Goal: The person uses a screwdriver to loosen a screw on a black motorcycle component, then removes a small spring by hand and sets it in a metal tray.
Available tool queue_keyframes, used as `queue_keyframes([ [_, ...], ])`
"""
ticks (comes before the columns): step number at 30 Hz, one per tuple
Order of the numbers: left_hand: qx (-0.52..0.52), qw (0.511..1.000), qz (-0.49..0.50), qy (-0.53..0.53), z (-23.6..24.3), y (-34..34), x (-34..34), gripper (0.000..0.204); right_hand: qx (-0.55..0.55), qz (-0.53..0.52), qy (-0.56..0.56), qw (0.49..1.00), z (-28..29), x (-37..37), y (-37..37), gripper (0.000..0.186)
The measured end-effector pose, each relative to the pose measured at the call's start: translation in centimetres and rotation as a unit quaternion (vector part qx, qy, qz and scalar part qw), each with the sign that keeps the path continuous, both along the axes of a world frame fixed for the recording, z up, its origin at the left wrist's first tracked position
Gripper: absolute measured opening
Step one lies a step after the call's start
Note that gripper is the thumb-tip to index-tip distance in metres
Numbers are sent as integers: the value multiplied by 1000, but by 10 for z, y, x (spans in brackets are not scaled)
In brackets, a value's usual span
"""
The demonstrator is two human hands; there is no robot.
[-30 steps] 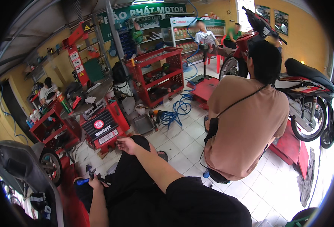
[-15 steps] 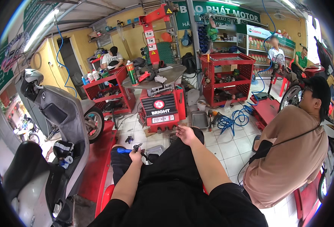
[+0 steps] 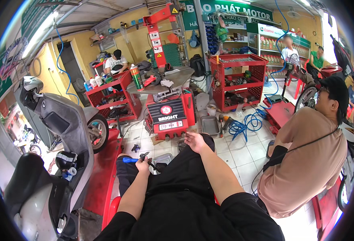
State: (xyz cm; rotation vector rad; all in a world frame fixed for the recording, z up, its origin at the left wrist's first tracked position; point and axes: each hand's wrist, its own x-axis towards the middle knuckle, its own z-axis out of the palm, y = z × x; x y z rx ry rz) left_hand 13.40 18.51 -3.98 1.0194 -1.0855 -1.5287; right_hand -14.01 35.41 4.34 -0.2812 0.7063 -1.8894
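Note:
My left hand (image 3: 143, 165) is closed over my left thigh. From it sticks out a blue-handled tool (image 3: 130, 160), its handle pointing left. A small dark piece (image 3: 144, 155) shows above the fingers, and a black curved part shows just to their right; whether these belong to the tool I cannot tell. My right hand (image 3: 194, 141) hovers by my right knee, palm turned inward, fingers loosely bent and apart, with nothing seen in it. Beyond both hands stands a red tyre-changing machine (image 3: 171, 112) with a black ribbed front. A grey metal tray (image 3: 165, 157) lies on the floor near my left hand, partly hidden.
A grey scooter (image 3: 66, 120) stands on a red lift at left. Red tool carts (image 3: 241, 86) stand behind, with a coiled blue air hose (image 3: 247, 126) and a metal tray (image 3: 210, 127) on the tiles. At right, close by, sits a person in a brown shirt (image 3: 303, 160).
My view has shifted slightly, moving the background a little left in the picture. Both hands keep nearly the same pose, and the left still holds the blue-handled tool.

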Motion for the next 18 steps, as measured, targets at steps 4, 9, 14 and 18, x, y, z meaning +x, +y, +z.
queue_keyframes([
  [4,-51,998,23,-25,-18,-36,11,15,-32,35,2,999,-2,-5,-14,14],
  [9,-17,999,-7,-27,-16,-27,0,13,-19,46,16,999,-11,-13,-22,12],
  [14,-19,999,-38,32,-6,-18,2,18,-16,3,26,1000,-1,-5,-8,9],
  [18,-15,999,-27,23,-5,-17,0,21,-21,10,26,999,-3,-3,-6,11],
])
